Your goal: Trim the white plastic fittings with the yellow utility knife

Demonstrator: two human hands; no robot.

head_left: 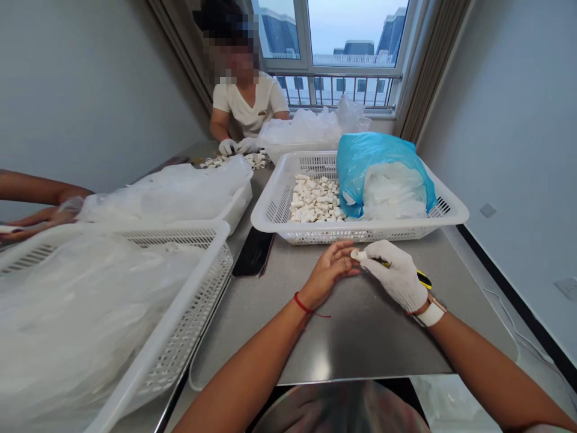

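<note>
My left hand (332, 267), bare with a red string at the wrist, is open over the steel table, fingers stretched toward the right. Its fingertips are at the end of a small white tubular fitting (356, 255); whether they touch it, I cannot tell. My right hand (394, 270), in a white knit glove, is closed and pinches that fitting between thumb and fingers. A yellow-and-black tool handle (424, 279), like a utility knife's, also passes through the right hand; its blade is hidden.
Ahead stands a white basket (360, 227) with many white fittings (315, 198) and a blue plastic bag (378, 150). A phone (253, 252) lies left of it. Another basket (180, 294) of clear plastic bags fills the left. A gloved person (250, 102) sits across; another's arms (40, 192) reach in at left.
</note>
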